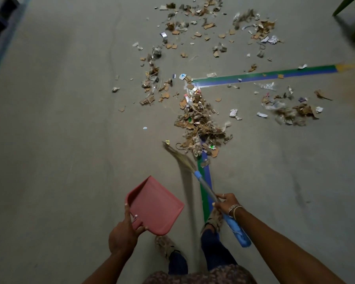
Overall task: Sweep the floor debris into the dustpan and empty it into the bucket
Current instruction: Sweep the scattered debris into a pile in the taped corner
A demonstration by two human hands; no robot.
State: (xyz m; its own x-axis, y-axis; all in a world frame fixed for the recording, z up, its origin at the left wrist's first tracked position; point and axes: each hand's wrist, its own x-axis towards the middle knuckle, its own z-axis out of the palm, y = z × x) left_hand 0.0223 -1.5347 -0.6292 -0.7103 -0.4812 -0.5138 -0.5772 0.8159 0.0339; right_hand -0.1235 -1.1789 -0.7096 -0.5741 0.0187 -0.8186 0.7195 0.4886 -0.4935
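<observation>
Both loaded: left grip (122, 232) holds pink plastic dustpan (155, 206) aloft, ready; right grip (225, 204) wraps blue-handled straw broom (199, 176) aimed at 12-o'clock brown cardboard-scrap pile (201, 124).

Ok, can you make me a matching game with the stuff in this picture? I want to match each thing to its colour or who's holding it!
Things:
1. dustpan
2. broom
3. debris pile
4. floor tape

Clues:
A. green and blue stripes
B. gripped by the right hand
C. pink, gripped by the left hand
D. brown scraps heaped on the floor

Right pairs: 1-C, 2-B, 3-D, 4-A
</observation>
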